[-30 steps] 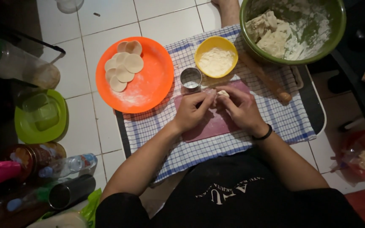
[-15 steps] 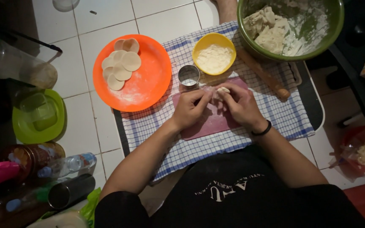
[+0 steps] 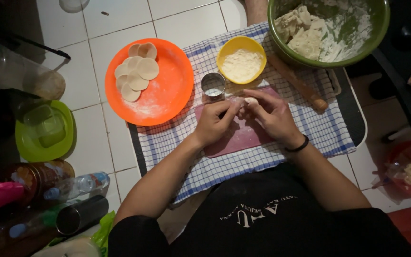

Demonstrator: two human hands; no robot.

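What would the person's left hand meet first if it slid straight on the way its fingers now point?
The left hand points up-right toward the dough piece it already pinches with the right hand; beyond, probably the yellow bowl.

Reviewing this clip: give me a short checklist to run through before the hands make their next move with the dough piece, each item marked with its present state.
1. Dough piece held by both hands: ok.
2. Left hand and right hand over the pink board: ok.
3. Orange plate has bare space beside the dough rounds: ok.
4. Yellow bowl holds flour: ok.
5. Rolling pin lies apart from the hands: ok.
6. Dough piece fully shaped: cannot tell.
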